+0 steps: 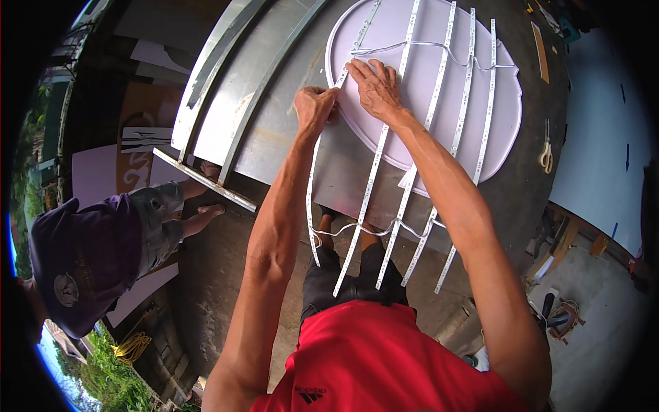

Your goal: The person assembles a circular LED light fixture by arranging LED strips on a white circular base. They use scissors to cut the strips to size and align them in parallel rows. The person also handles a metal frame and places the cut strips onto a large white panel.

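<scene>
A pale lilac panel with a rounded rim (417,86) lies on the metal table. Several narrow white LED strips run across it and overhang the near edge. My left hand (316,108) is closed in a pinch on the leftmost LED strip (311,180) at the panel's left rim. The strip's loose end bows down toward my legs. My right hand (376,89) lies flat on the panel, fingers stretched, its fingertips on the same strip just above the left hand. Thin white wires (384,48) link the strips at the far side, and another white wire (343,226) loops between their hanging ends.
Long metal bars (264,93) rest on the table (274,130) at left. Scissors (546,154) lie near its right side. Another person (89,247) is at the far left. A pale blue sheet (604,130) stands at right, with tools (561,317) on the floor below.
</scene>
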Available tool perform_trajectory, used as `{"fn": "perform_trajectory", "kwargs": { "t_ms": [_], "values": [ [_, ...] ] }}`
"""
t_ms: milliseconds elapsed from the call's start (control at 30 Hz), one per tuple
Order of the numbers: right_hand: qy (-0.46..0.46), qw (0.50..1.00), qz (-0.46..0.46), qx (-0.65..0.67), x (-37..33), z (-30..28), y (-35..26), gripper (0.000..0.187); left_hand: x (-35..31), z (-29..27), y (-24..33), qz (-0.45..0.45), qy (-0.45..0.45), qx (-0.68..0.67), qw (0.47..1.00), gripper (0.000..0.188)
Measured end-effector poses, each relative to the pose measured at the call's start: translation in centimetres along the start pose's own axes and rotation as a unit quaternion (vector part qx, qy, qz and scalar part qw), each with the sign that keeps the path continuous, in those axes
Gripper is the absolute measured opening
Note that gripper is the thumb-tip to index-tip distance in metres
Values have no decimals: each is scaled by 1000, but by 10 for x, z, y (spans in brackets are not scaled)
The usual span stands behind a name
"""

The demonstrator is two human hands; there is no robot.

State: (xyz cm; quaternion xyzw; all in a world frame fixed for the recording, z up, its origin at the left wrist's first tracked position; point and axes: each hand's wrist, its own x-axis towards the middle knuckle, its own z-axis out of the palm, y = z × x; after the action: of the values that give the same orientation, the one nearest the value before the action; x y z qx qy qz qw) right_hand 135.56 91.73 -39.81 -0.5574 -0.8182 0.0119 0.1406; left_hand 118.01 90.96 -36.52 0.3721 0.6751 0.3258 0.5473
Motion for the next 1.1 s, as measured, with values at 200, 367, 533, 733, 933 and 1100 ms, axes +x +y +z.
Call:
{"fn": "perform_trajectory", "kwargs": {
  "t_ms": [200,367,533,733,933,1100],
  "values": [
    [22,1000,1,5,0,2,-2,50,9,3,5,-23,16,45,999,41],
    [47,997,4,54,-1,-10,2,41,16,11,0,0,59,111,992,44],
    [141,966,135,169,-41,-73,32,37,25,17,-5,10,104,186,977,45],
    [200,913,354,-22,-210,-146,171,25,7,21,7,-1,88,150,985,48],
    [30,872,435,-222,-366,-165,350,49,8,18,5,15,91,138,986,48],
    [-68,841,500,-195,-400,-147,432,49,15,15,0,-12,64,93,994,40]
  ]
}}
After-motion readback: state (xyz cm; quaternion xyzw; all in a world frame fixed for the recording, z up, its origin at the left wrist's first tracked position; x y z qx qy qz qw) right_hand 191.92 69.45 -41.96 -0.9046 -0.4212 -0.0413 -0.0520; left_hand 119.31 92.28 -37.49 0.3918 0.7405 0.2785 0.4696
